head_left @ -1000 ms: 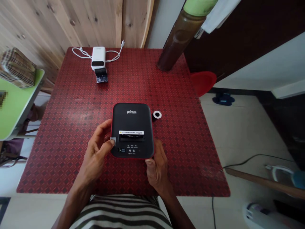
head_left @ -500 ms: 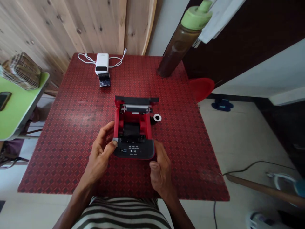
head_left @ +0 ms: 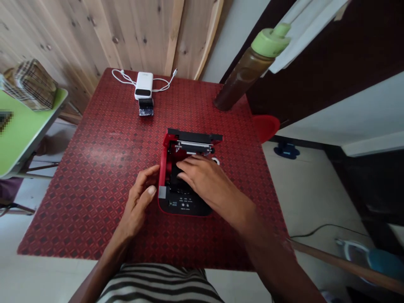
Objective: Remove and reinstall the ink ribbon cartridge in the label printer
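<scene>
A red and black label printer (head_left: 186,208) sits on the table with its lid raised at the far side. Inside its compartment lies a black roll (head_left: 176,182), mostly covered by my right hand (head_left: 206,179). That hand reaches in from the right, palm down, with fingers stretched over the roll; some fingertips are hidden. My left hand (head_left: 140,198) is at the printer's left wall, fingers curved, thumb apart and lifted off the casing. Behind the printer's right side, the white core of another small roll (head_left: 216,161) peeks out past my right hand.
On the red patterned table (head_left: 110,189), a white power bank (head_left: 144,84) with a cable lies at the back, a black strip (head_left: 146,107) in front of it. A tall green-capped bottle (head_left: 246,71) stands back right. A green table (head_left: 28,122) is at left.
My right hand has left the printer's front right corner and moved into its open compartment. My left thumb has come off the front left corner. The view has shifted, and the printer is slightly turned.
</scene>
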`<action>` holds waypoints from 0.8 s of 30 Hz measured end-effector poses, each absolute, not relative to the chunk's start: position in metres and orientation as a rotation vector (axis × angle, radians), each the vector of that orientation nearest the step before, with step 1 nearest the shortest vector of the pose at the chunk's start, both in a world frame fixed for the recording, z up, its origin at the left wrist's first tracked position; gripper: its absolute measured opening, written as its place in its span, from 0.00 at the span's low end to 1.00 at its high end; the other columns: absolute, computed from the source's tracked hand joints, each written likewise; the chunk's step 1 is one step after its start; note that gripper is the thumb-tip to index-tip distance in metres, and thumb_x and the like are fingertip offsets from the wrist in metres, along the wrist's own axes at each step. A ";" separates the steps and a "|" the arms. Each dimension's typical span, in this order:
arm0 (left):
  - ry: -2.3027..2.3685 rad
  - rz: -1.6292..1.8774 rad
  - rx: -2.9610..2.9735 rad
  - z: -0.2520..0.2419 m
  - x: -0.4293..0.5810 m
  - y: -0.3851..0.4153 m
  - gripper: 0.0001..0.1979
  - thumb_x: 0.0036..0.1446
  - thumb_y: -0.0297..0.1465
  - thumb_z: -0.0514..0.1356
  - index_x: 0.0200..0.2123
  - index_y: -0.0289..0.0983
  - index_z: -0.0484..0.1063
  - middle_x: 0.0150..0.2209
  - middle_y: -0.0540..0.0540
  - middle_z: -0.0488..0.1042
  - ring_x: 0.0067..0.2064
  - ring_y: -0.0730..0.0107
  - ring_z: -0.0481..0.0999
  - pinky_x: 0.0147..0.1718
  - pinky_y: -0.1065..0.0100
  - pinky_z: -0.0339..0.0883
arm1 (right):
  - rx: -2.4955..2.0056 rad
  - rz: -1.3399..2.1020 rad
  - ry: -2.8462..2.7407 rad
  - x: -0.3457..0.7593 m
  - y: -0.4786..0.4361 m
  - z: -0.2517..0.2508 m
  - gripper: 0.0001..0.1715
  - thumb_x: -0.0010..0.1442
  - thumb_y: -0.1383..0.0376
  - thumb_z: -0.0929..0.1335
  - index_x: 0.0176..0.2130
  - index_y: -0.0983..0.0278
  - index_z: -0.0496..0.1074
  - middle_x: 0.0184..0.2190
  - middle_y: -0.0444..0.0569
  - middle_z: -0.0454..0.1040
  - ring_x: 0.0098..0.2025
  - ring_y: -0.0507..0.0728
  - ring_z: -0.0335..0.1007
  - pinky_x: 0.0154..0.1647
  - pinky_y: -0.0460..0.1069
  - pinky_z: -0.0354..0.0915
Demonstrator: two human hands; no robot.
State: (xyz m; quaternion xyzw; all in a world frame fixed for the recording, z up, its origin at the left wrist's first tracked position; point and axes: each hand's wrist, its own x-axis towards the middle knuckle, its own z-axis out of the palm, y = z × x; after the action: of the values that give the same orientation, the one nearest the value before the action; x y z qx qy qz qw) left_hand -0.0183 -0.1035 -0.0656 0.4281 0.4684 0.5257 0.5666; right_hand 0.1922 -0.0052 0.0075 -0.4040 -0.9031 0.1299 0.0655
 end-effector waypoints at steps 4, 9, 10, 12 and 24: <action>1.104 1.231 0.993 -0.063 -0.018 -0.104 0.29 0.78 0.50 0.60 0.74 0.43 0.74 0.73 0.37 0.76 0.72 0.42 0.76 0.72 0.44 0.67 | -1.280 0.389 -2.856 0.180 0.001 0.006 0.08 0.75 0.73 0.73 0.49 0.65 0.84 0.45 0.56 0.89 0.46 0.65 0.87 0.48 0.57 0.76; 1.114 1.239 0.987 -0.063 -0.018 -0.103 0.27 0.78 0.49 0.61 0.72 0.45 0.75 0.71 0.39 0.78 0.71 0.43 0.77 0.72 0.44 0.67 | -1.239 0.340 -2.901 0.180 0.006 0.011 0.07 0.73 0.73 0.74 0.48 0.64 0.83 0.42 0.54 0.88 0.41 0.63 0.86 0.38 0.54 0.71; 1.121 1.238 0.984 -0.063 -0.017 -0.103 0.27 0.78 0.49 0.61 0.72 0.45 0.75 0.70 0.39 0.79 0.71 0.43 0.77 0.72 0.44 0.67 | -1.241 0.335 -2.895 0.181 0.006 0.013 0.07 0.72 0.72 0.74 0.48 0.64 0.83 0.43 0.54 0.88 0.41 0.63 0.86 0.39 0.54 0.71; 1.132 1.239 0.976 -0.062 -0.017 -0.102 0.28 0.77 0.50 0.61 0.71 0.44 0.76 0.70 0.39 0.79 0.70 0.42 0.78 0.71 0.44 0.68 | -1.271 0.318 -2.849 0.183 0.004 0.015 0.06 0.72 0.70 0.75 0.49 0.63 0.82 0.44 0.54 0.88 0.43 0.63 0.86 0.40 0.54 0.71; 1.163 1.218 0.955 -0.061 -0.016 -0.101 0.28 0.76 0.50 0.62 0.71 0.44 0.76 0.70 0.38 0.79 0.69 0.43 0.79 0.70 0.44 0.70 | -1.176 0.161 -2.282 0.202 -0.041 0.032 0.06 0.72 0.70 0.73 0.47 0.61 0.81 0.40 0.50 0.87 0.41 0.61 0.84 0.44 0.55 0.76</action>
State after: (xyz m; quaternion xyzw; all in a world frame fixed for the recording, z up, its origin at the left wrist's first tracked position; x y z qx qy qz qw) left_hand -0.0163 -0.1013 -0.0609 0.4063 0.4949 0.5183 0.5669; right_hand 0.2021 -0.0411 0.0317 -0.4387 -0.8515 0.0599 0.2810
